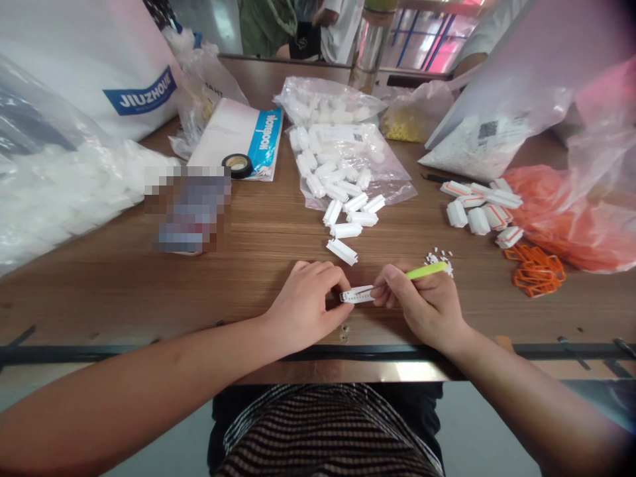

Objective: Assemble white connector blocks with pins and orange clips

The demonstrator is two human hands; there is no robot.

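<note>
"How are your arms set?"

"Both come in low over the near edge of the table (258,265). My left forearm (163,384) slants in from the lower left and my right forearm (536,391) from the lower right, so the hands meet in front of my body."

"And the left hand (308,305)?"

"Back upward, fingers arched over, thumb beneath them. It pinches the left end of a white plastic piece (360,295), which lies sideways between my two hands, close to the near edge."

"What about the right hand (432,301)?"

"Curled as if for writing, grasping a green-handled tool (427,270). The handle slopes up to the right, and the thin tip reaches the piece. Whether it presses there, I can't tell."

"Any writing in sight?"

"The big white bag (84,40) at my far left has a blue label (142,91) in white capitals; I read JIUZHOUE. A white packet (223,136) bears a blue band with white lettering turned around, which I can't read for certain. Small square codes show on the middle clear bag (397,179) and on the bag of white bits (477,146) at the right, too small to make out."
</note>
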